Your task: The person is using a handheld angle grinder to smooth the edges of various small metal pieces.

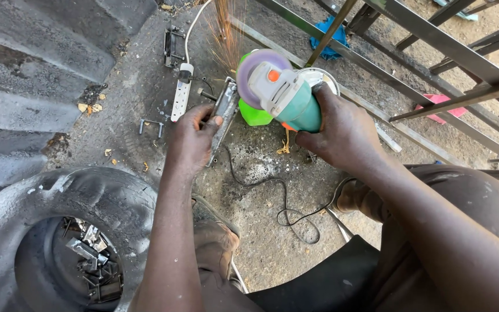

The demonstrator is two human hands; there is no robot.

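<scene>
My right hand [342, 132] grips a teal angle grinder [287, 95] with a grey head, an orange button and a spinning disc [255, 66]. Orange sparks [226, 29] shoot up and away from the disc. My left hand [194, 138] holds a flat, narrow piece of metal [225, 110] upright against the ground, its top end next to the disc. A green guard or base [253, 114] shows beneath the grinder. The grinder's black cord [284, 202] loops across the concrete between my knees.
A white power strip [181, 92] lies beyond my left hand, with metal brackets [151, 124] nearby. An old tyre [59, 231] at lower left holds several metal parts. A welded metal frame [434, 63] slants across the right. Corrugated sheet [30, 63] fills the upper left.
</scene>
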